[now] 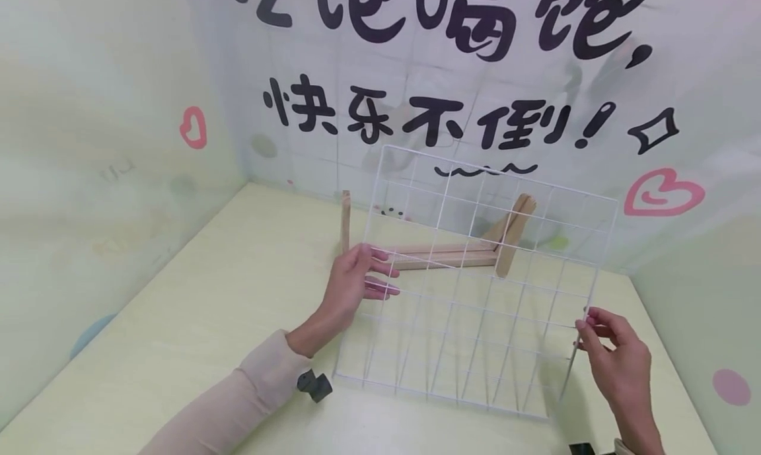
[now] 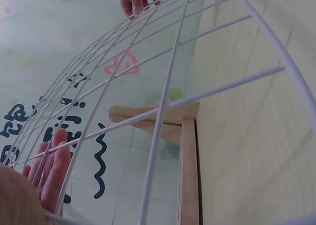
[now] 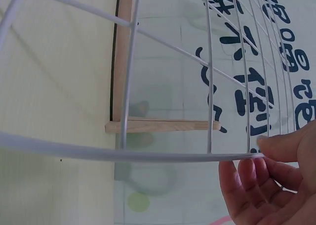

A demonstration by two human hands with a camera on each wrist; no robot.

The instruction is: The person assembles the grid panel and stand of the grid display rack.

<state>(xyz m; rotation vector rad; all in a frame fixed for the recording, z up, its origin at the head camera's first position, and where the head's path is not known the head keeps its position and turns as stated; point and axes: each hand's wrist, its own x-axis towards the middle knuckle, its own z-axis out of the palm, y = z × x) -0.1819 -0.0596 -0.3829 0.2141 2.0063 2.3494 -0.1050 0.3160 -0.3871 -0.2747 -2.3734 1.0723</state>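
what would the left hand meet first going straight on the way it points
Past the wire grid it holds, the left hand would likely meet the wooden frame, though depth is unclear.

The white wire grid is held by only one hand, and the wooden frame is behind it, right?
Almost, but it's two hands: in the head view, the left hand holds the white wire grid at its left edge and the right hand at its right. The wooden frame is behind the grid.
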